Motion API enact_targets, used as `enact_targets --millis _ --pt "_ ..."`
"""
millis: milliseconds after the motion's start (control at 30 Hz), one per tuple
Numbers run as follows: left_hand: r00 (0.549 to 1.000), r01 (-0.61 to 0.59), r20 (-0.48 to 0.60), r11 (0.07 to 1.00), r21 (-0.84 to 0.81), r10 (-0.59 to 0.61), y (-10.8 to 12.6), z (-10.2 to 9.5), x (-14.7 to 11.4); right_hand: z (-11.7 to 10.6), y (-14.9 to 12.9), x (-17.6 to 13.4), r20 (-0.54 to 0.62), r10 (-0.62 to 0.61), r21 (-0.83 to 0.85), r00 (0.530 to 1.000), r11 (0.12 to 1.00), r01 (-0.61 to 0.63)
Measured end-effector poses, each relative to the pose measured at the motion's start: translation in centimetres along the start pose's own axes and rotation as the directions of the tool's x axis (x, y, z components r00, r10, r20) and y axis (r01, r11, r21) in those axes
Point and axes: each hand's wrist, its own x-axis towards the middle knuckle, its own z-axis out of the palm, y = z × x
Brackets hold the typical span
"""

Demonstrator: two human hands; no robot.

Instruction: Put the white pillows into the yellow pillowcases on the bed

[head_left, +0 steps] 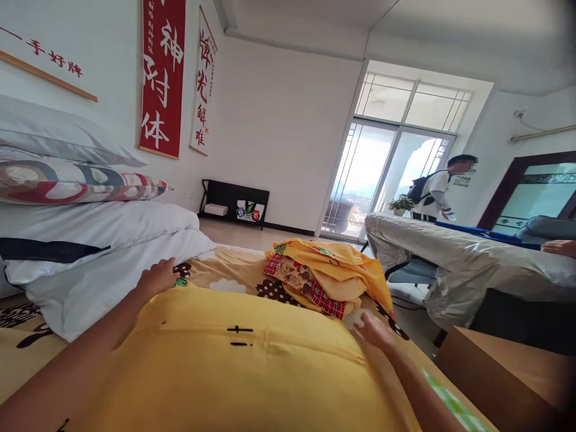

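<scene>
A plump yellow pillow (252,366) with small black marks fills the lower middle of the head view, close to my body. My left hand (157,277) grips its far left corner, where a green leaf print shows. At the far right corner, my right hand (374,330) is closed on the pillow's edge, slightly smeared by motion. Just beyond the pillow lies a stack of folded bedding (324,270), yellow on top with red plaid and brown print beneath. Under it spreads a tan patterned sheet (225,264).
White quilts (112,252) and pillows pile up on the left. On the right stand a cardboard box (508,366) and a plastic-covered table (472,246) with a potted plant (400,204). A person with a backpack (434,189) is behind it. Another person's hand (560,247) shows at the right edge.
</scene>
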Motion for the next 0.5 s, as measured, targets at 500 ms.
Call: enact_targets --millis 500 --pt "0.856 -0.295 0.411 0.95 -0.107 0.312 6.2 8.0 -1.2 6.2 -7.7 0.5 0.214 -0.555 0.377 0.804 0.806 0.456"
